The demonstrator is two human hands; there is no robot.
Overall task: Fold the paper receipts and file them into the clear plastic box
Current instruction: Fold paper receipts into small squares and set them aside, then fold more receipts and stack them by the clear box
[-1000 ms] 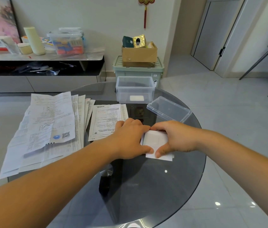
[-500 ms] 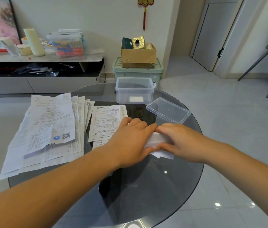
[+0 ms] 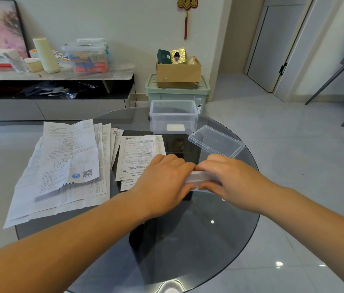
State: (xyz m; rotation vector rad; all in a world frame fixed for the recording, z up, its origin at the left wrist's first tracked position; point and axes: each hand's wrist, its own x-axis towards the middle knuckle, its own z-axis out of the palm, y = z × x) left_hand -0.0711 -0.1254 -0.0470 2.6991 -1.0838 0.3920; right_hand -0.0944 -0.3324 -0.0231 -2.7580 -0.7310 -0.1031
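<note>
As seen from the head camera, left hand [image 3: 164, 182] and right hand [image 3: 228, 178] side by side over the round glass table [image 3: 188, 240], knuckles up, fingertips meeting. Both curled round a folded white receipt [image 3: 198, 177], fingers over its top edge and thumbs below, pinching it between them. Only a narrow, blurred strip of that paper showing between the two hands; cannot tell whether resting on the glass or lifted just off it.

Farther back on the table, well apart from the hands, clear plastic box [image 3: 173, 117], open and upright, with one small folded white slip [image 3: 175, 127] flat on its bottom. Just right of the box and nearer, its clear lid [image 3: 215, 142], lying close beyond the right hand.

Left of the hands, a short stack of printed receipts [image 3: 139, 155], partly under the left hand. Farther left, a larger fanned pile of creased receipts [image 3: 65, 166], overhanging the table's edge.

Beyond the table, cardboard box [image 3: 178, 72] atop a green storage bin [image 3: 177, 92] against the wall.
</note>
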